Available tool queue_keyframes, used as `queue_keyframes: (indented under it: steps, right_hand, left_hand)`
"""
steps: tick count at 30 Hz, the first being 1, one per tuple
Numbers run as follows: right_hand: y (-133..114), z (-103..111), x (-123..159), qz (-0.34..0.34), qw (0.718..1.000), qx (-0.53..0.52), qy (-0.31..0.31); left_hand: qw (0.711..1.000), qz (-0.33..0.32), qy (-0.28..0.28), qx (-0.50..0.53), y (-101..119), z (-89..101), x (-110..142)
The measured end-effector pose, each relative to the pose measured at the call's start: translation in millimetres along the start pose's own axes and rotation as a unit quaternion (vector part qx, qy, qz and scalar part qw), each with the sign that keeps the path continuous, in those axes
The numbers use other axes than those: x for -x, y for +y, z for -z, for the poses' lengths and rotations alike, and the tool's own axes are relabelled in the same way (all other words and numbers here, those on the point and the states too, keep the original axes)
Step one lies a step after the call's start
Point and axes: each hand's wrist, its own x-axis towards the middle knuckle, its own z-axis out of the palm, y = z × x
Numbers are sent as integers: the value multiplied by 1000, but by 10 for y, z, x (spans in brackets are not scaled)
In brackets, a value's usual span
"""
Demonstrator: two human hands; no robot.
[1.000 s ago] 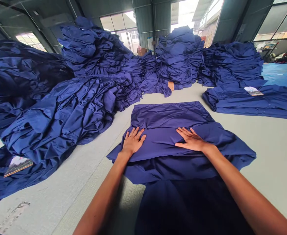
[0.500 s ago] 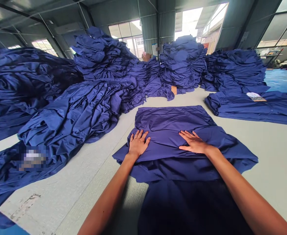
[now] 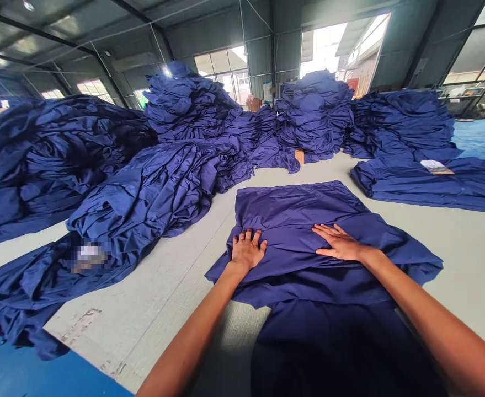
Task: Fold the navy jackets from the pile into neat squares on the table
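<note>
While the navy cloth (image 3: 300, 220) lies spread on the grey floor (image 3: 176, 298), the left hand (image 3: 248, 251) and right hand (image 3: 339, 243) rest palm-down upon it, fingers apart, clamping nothing. The cloth's near end runs out of view. The label (image 3: 89, 256) on the cloth pile (image 3: 143, 204) is blurred and unreadable.

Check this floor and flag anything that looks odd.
A pixelated patch sits on the navy cloth heap at left; it looks odd because it blurs out whatever lies there, perhaps a label.

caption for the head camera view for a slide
Left hand and right hand rest flat on folded navy cloth, with heaped navy cloth behind
</note>
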Motion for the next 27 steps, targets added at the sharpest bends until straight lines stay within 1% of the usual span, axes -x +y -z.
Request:
queue_keyframes:
  steps: [2, 3, 4, 5, 6, 8, 10, 12, 14, 16, 18, 20, 22, 24, 25, 27]
  right_hand:
    - [3, 128, 52, 0, 999, -13, -34]
    - [-43, 208, 68, -4, 999, -16, -51]
    - [-131, 289, 75, -6, 998, -17, -57]
    - [-265, 365, 73, -1, 999, -17, -50]
    - [-446, 425, 60, 11, 1000, -14, -25]
    - [-910, 474, 3, 94, 993, -32, 60]
    - [-1412, 412, -92, 177, 977, -61, 102]
    - [-1822, 258, -208, 252, 960, -70, 96]
    - [-2059, 57, -314, 297, 950, -71, 68]
    - [-2127, -138, -383, 310, 947, -74, 42]
    - [-2090, -285, -412, 310, 947, -79, 32]
    - [-2025, -368, -419, 310, 946, -83, 35]
    - [-1982, -403, -425, 311, 946, -83, 37]
    - [-1972, -413, -436, 308, 947, -79, 37]
    - [-1977, -412, -443, 307, 948, -76, 36]
    - [-1997, -387, -454, 305, 949, -75, 32]
  left_hand:
    - [999, -2, -21, 30, -7, 83, 49]
    - [998, -5, -32, 47, -52, 151, 30]
    - [997, -6, -38, 64, -125, 234, -21]
    - [996, -4, -38, 75, -221, 324, -101]
    - [996, 4, -29, 83, -333, 413, -204]
    - [995, 46, 3, 87, -563, 550, -445]
    - [992, 97, 14, 82, -741, 589, -676]
    - [989, 129, 2, 78, -840, 533, -857]
    - [987, 138, -13, 77, -885, 432, -982]
    - [987, 139, -14, 76, -922, 340, -1071]
    - [987, 142, -1, 74, -969, 281, -1141]
    - [986, 149, 15, 73, -1015, 241, -1194]
    - [984, 159, 18, 73, -1030, 202, -1223]
    - [983, 168, 19, 70, -991, 167, -1232]
    - [983, 170, 28, 66, -953, 158, -1233]
    - [983, 163, 66, 56, -857, 163, -1247]
